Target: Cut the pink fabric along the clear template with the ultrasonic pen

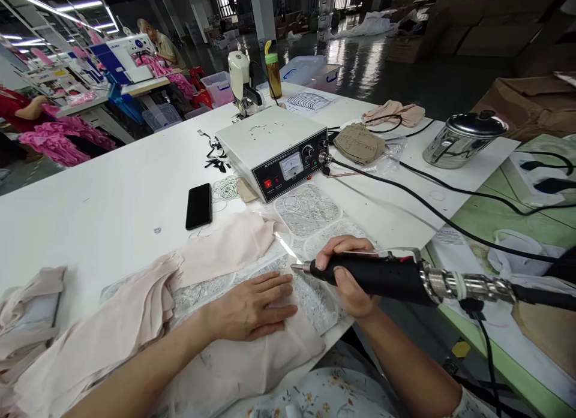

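Note:
My left hand (pixel 252 307) lies flat with its fingers stretched out on pale pink fabric (pixel 234 250) and a strip of white lace (pixel 310 301) on the white table (pixel 112 196). My right hand (pixel 348 277) is wrapped round the black handle of a cutting tool (pixel 396 277). The tool's thin metal tip touches the lace just past my left fingertips. A black cable (pixel 405 193) runs from the tool's back to the white control box (pixel 274 148) behind the fabric.
A black phone (pixel 198 206) lies left of the control box, beside coiled white cord (pixel 226 189). A steel pot (pixel 463 139), tan fabric pieces (pixel 360 143) and a bottle (pixel 272 73) stand farther back. A person (pixel 162 43) sits at a sewing machine (pixel 128 52) far left. Cardboard boxes (pixel 517 100) lie on the right.

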A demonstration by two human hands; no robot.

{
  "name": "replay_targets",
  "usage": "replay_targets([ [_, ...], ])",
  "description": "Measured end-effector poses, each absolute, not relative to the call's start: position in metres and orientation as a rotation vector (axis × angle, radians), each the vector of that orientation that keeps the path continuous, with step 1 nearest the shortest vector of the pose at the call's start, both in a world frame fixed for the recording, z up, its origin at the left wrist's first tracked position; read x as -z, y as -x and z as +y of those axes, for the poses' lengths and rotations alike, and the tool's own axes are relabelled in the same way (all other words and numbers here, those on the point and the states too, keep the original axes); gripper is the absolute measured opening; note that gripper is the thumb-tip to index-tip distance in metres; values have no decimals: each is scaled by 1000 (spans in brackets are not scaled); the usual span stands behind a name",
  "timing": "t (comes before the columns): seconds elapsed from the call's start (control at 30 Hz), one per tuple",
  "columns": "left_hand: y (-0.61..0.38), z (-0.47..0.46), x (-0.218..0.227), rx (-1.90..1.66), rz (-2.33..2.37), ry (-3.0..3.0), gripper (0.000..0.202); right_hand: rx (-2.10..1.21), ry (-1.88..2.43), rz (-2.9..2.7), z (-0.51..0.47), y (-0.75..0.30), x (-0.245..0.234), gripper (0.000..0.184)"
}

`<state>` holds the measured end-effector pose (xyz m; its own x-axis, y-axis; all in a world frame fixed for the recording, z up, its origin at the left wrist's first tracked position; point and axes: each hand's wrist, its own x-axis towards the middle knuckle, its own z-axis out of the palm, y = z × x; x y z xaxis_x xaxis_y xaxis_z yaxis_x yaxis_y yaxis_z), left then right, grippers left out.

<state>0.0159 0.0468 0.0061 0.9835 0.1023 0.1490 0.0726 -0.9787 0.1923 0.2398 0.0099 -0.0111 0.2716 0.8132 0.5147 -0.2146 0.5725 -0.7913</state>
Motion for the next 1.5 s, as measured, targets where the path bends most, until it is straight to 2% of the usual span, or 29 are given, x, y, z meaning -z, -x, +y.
replay_targets([
  [0.53, -15, 47, -4, -239, 108, -2900, 30, -799, 668, -1003, 10, -240, 9, 16],
  [0.83, -16, 47, -7, -213, 112, -2885, 30, -1031, 668, -1004, -36, -258, -23, 16],
  [1.03, -17, 48, -10, -195, 118, -2877, 29, -1160, 667, -1080, -55, -259, -15, 15],
  [1.33, -17, 49, -10, -189, 124, -2866, 33, -1136, 650, -1092, -57, -257, -9, 15],
  [1.5, -19, 49, -14, -208, 118, -2859, 28, -1079, 682, -1130, -57, -256, -16, 14],
])
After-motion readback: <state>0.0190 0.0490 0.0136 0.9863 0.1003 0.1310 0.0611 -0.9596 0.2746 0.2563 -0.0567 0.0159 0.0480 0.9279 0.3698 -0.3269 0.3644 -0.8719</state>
